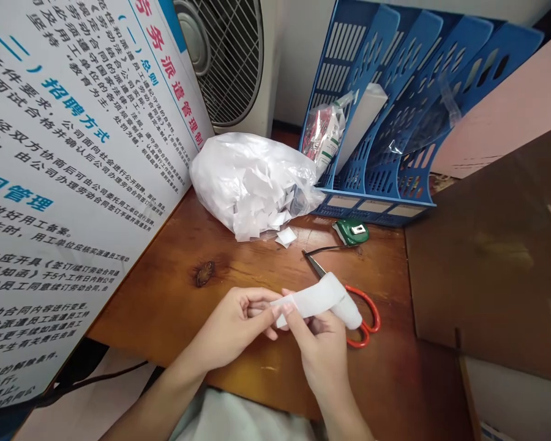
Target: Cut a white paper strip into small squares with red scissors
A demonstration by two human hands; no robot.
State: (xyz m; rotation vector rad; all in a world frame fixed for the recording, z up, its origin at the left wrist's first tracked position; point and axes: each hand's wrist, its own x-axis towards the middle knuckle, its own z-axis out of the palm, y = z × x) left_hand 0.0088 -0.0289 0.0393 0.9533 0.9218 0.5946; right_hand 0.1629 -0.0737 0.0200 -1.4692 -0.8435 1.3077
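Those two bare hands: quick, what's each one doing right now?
Left hand: closed, thumb and fingers pinching the end of a flat, white, paper-like strip.
Right hand: closed, thumb and fingers gripping the same strip nearer its rolled part.

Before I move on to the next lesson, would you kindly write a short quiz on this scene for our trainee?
1. True or false: the scissors have green handles.
2. Which thing do the left hand and the right hand both hold? A) the blue file rack; B) the white strip; C) the green tape measure.
3. Look beyond the hands: what shows at the open mouth of the plastic bag?

Key: 1. False; the handles are red. 2. B. 3. Small white pieces, heaped together.
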